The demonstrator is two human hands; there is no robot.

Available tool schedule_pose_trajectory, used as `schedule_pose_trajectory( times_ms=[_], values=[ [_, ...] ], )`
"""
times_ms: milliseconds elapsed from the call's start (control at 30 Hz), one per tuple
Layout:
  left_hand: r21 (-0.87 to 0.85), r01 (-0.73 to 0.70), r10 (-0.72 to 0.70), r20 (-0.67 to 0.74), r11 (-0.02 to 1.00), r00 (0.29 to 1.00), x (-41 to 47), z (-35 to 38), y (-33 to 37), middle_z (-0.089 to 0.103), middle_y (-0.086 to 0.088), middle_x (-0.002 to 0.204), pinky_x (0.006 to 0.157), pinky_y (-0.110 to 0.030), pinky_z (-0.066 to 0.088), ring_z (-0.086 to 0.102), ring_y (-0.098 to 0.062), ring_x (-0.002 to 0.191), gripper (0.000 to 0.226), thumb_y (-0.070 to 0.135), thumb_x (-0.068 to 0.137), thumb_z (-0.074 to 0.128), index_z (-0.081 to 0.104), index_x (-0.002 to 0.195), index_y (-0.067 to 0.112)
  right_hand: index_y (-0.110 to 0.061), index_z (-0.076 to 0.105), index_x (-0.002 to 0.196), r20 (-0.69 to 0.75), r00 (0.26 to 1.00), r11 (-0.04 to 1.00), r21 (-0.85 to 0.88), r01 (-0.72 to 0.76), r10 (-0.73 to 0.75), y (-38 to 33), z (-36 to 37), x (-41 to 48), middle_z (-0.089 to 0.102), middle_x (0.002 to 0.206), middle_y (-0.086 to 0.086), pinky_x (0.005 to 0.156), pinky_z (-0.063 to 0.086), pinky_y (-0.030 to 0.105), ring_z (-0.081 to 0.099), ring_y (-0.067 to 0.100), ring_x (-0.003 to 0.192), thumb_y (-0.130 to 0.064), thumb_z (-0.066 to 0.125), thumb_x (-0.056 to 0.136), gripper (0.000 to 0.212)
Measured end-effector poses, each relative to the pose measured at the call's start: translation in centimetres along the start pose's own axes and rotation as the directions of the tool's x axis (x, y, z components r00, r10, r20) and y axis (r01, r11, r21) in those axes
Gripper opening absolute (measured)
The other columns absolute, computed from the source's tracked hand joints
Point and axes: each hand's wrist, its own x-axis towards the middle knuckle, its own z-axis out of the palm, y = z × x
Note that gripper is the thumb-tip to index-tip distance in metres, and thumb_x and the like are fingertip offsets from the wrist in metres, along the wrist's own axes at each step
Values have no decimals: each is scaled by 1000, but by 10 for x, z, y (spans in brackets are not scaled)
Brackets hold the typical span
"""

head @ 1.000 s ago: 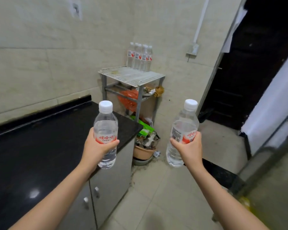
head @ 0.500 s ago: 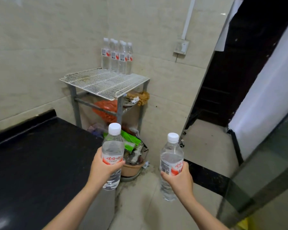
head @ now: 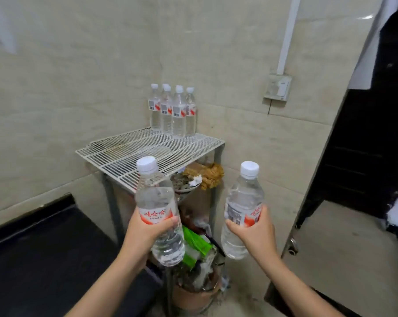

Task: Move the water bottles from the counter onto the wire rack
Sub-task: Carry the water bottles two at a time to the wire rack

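— Beige tiled walls (head: pixel 79 88) meet in a corner ahead of you. A glossy black counter (head: pixel 44 259) lies at your lower left and a dark doorway (head: pixel 365 145) opens on your right.

— What stands in that corner?

— A white wire rack on grey metal legs (head: pixel 129 154), just past the counter's end. At its back, against the walls, a tight cluster of clear capped water bottles (head: pixel 173 113) stands upright. Under the top, a lower shelf carries a crumpled brown cloth (head: pixel 211 173). A terracotta pot (head: pixel 193 298) sits at the foot, with a green packet (head: pixel 194 242) above it. A grey switch box (head: pixel 277 87) is fixed to the right-hand wall.

— And the hands?

— Your left hand (head: pixel 145 232) grips a clear plastic water bottle with a white screw cap (head: pixel 154 200), fingers curled across its red label. The bottle's top leans a little to the left. Your right hand (head: pixel 257 234) grips a second clear capped bottle (head: pixel 243 195) at the label, thumb on the near side, and its cap tips slightly to the right.

— Where are those two bottles?

— You hold both in the air in front of the rack, well apart from each other. Neither touches the wire top or the counter. The left one's cap overlaps the rack's front edge in your view.
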Motion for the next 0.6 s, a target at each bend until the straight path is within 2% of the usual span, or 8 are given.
schedule_pose_trajectory(
  times_ms=[67,133,200,267,333,400,500,600],
  values=[
    [-44,-18,18,-5,999,1000,24,21,7,74,-5,94,62,-19,55,70,-22,89,84,28,34,80,59,113,11,-31,39,95,55,998,998,46,37,-39,-5,-2,39,47,84,-25,77,40,26,52,10,80,-15,84,61,58],
    [-59,-61,60,-25,996,998,46,39,16,75,-2,92,63,-18,54,70,-20,88,83,29,32,81,60,111,13,-32,40,96,93,992,994,77,75,-82,-13,-4,76,48,86,-26,79,40,26,52,8,82,-15,85,60,60],
    [-64,-100,98,-46,993,994,68,52,24,75,0,94,63,-16,53,71,-15,85,87,31,28,84,60,111,14,-28,41,99,108,988,990,101,103,-114,-20,1,108,51,87,-20,79,40,26,53,11,86,-15,85,58,62],
    [-88,-126,120,-70,988,990,88,61,30,74,-2,99,63,-15,53,71,-14,86,90,28,29,84,58,115,15,-28,41,94,98,985,984,115,133,-144,-25,8,132,52,89,-12,77,39,25,53,14,87,-16,86,57,60],
    [-102,-164,154,-98,981,983,107,67,36,74,-1,100,65,-16,54,70,-13,88,99,35,22,89,58,114,20,-33,40,84,90,980,976,145,162,-176,-30,18,154,52,84,-15,77,39,25,53,14,86,-16,87,54,58],
    [-119,-205,187,-145,972,972,124,67,43,76,4,93,65,-16,54,71,-10,86,98,46,17,90,60,107,23,-36,38,79,92,976,966,189,177,-197,-34,28,175,50,83,-23,77,40,26,55,16,86,-14,87,53,59],
    [-113,-276,243,-244,954,939,150,61,48,76,7,86,65,-17,56,71,-9,82,94,51,13,88,63,99,21,-37,39,82,92,965,944,250,215,-244,-38,45,204,51,87,-24,79,42,28,57,17,89,-12,87,52,62],
    [-98,-348,305,-305,932,902,185,50,54,75,6,92,73,-22,57,71,-11,87,87,49,16,89,65,97,27,-39,40,87,109,952,925,291,243,-285,-50,65,233,53,93,-20,85,46,33,58,16,96,-14,88,51,65]
  ],
)
